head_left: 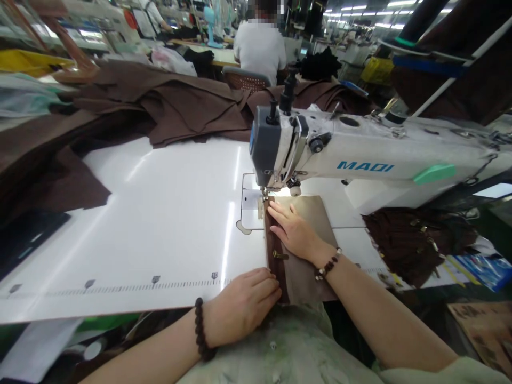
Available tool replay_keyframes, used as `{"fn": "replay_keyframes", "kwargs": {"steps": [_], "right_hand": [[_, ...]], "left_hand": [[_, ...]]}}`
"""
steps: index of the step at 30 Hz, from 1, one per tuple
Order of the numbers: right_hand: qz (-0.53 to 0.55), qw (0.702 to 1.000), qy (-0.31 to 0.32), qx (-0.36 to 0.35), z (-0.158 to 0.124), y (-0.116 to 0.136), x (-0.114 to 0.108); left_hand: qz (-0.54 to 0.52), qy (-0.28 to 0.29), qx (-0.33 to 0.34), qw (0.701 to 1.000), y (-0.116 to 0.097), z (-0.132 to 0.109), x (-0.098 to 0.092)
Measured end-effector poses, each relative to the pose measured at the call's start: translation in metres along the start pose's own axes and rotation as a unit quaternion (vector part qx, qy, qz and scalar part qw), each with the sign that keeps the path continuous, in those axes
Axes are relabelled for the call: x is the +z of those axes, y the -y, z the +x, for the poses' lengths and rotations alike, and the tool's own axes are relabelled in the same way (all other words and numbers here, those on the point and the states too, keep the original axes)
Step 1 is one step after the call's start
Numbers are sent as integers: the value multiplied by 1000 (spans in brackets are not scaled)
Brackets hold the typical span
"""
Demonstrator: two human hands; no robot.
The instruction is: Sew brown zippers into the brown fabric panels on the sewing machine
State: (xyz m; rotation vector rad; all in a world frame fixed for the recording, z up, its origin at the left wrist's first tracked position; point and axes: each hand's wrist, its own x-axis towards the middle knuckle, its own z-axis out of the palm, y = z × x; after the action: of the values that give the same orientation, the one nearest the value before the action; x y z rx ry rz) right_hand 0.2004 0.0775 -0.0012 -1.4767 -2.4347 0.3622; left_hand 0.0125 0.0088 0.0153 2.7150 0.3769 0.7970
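Observation:
A tan fabric piece (316, 218) with a dark brown zipper strip (278, 264) along its left edge lies under the needle of the white sewing machine (360, 154). My right hand (294, 229) lies flat on the fabric, fingers stretched toward the presser foot (264, 193). My left hand (244, 304) is curled at the table's front edge, its fingers pinching the near end of the zipper strip. Both wrists wear dark bead bracelets.
Brown fabric (172, 104) is heaped across the back and left of the white table (160, 213). A pile of brown zippers (416, 240) lies at the right. A person in a white shirt (260, 45) sits at the station beyond. A ruler scale (120, 288) runs along the front edge.

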Motion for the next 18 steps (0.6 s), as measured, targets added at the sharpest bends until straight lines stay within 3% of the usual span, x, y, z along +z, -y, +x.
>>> {"fn": "replay_keyframes", "kwargs": {"steps": [13,16,18], "right_hand": [[-48,999,7,-6,-1,1,1],[-79,997,-6,-21,-4,-4,10],[-102,993,-33,-46,-5,-12,20]], "left_hand": [[46,110,-19,993,-3,-6,10],[59,147,25,987,7,0,-4],[98,142,-3,985,30,0,-32]]}}
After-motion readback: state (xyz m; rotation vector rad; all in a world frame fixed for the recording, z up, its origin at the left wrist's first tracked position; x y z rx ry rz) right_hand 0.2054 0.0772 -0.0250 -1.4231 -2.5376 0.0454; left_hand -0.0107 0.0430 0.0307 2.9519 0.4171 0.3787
